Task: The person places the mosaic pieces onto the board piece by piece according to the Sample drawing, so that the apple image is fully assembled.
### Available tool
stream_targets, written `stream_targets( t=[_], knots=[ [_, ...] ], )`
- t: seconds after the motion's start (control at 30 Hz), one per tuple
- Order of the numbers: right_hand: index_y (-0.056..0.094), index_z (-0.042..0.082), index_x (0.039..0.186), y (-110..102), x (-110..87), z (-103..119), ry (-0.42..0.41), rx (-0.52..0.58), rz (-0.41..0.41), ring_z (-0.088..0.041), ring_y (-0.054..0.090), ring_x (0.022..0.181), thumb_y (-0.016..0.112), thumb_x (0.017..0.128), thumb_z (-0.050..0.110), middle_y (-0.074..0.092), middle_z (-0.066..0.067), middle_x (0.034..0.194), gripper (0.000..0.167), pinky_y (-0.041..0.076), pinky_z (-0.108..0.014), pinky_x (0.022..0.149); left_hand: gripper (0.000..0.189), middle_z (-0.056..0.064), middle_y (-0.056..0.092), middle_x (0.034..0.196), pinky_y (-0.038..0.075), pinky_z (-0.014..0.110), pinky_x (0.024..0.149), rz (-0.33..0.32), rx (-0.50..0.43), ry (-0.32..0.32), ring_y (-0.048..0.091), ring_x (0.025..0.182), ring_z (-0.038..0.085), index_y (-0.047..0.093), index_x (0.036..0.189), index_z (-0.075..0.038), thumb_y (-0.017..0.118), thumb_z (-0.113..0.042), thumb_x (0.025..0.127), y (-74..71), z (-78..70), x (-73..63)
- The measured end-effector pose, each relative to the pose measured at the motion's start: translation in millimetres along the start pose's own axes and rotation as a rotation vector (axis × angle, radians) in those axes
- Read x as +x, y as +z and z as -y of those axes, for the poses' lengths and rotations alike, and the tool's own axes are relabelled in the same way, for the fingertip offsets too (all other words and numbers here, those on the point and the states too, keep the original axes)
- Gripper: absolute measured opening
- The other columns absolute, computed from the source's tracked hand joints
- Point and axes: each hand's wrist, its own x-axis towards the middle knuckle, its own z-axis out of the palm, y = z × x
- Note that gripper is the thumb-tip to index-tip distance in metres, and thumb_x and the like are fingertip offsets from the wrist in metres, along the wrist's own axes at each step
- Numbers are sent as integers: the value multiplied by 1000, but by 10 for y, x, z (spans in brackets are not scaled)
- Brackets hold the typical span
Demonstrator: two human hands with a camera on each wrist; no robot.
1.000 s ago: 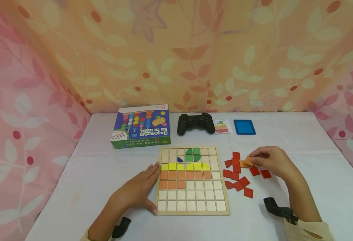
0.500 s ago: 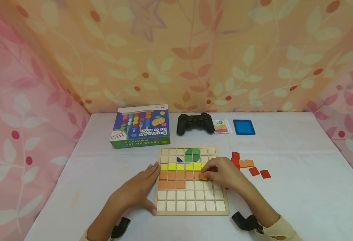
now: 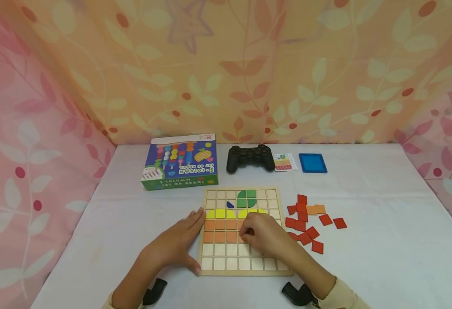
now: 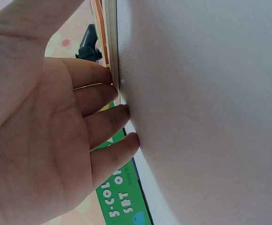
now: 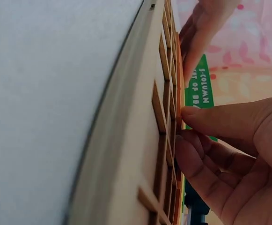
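In the head view, a pale wooden grid board (image 3: 245,273) lies flat on the white-covered bench (image 3: 384,180), its side edges running near to far; which side is longer cannot be told. The left hand (image 3: 173,240) rests along its left edge, thumb spread from the straight fingers. The right hand (image 3: 266,236) comes from the right, fingers curled at an orange square tile (image 3: 241,237) in the fifth row from the far edge, fourth column; the tile is partly covered. Yellow tiles (image 3: 220,213) sit farther away, and loose red square tiles (image 3: 300,225) lie right of the board.

In the left wrist view, four extended fingers, slightly apart, touch the board's edge; a green-and-blue cardboard box (image 4: 121,199) shows behind.

In the right wrist view, thumb and forefinger meet the board's surface slightly apart; whether they pinch the tile cannot be told.
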Motion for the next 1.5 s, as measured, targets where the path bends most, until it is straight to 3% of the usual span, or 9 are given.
stream_targets(
  t=[0.13,0.27,0.47,0.57,0.73,0.83,1.0,1.27,1.5],
  knots=[
    [78,14,80,-48,-14,-26,7,2,-24,-7,55,71,81,82,4,60,12,77,11,51,-24,64,142,8,15,166,24,50,118,-8,10,2,15,151,29,23,160,-7,93,-58,47,14,12,6],
    [78,14,83,-246,-54,-150,56,12,-50,-10,56,75,80,83,3,62,11,80,11,52,-26,68,143,7,15,166,23,49,118,-9,8,-3,14,152,28,23,160,-7,93,-58,47,27,17,12],
    [77,8,99,-792,-238,-500,234,-30,-88,-19,56,82,77,87,5,64,1,89,13,56,-31,69,143,7,15,167,24,50,118,-3,4,-5,14,152,28,22,160,-7,93,-58,47,27,21,16],
    [75,3,106,-1026,-338,-697,346,-51,-93,-24,56,82,74,88,6,64,-8,95,19,58,-32,61,143,7,14,167,24,49,118,-3,8,-4,14,152,28,22,160,-7,93,-58,47,25,25,15],
    [72,0,113,-1187,-454,-995,459,-61,-27,-27,54,80,77,86,9,60,-19,101,30,55,-31,50,142,7,14,167,23,50,119,-2,5,-2,14,152,28,22,160,-7,93,-57,48,18,23,10],
    [73,1,112,-1160,-470,-1114,451,-81,-7,-27,54,83,81,83,10,60,-17,100,31,56,-31,54,142,8,14,167,23,50,119,2,2,-4,14,152,28,22,160,-7,93,-57,48,15,16,6],
    [76,2,107,-1087,-446,-1169,420,-106,-46,-30,55,89,82,82,9,60,-15,99,26,57,-32,58,142,8,14,167,24,50,118,2,8,-4,14,152,28,22,160,-6,93,-57,48,12,6,4],
    [70,7,92,-1120,-455,-1128,431,-38,-61,-23,54,76,79,86,12,60,-6,84,11,54,-32,55,141,7,15,167,24,50,118,3,8,-8,14,152,28,22,160,-7,94,-56,49,14,-5,5],
    [77,7,99,-1151,-455,-1071,400,-6,-123,-24,60,82,76,89,10,70,-7,93,11,55,-32,67,141,6,15,167,24,50,118,5,6,-19,14,152,28,23,160,-8,94,-56,49,10,-13,0]
  ],
)
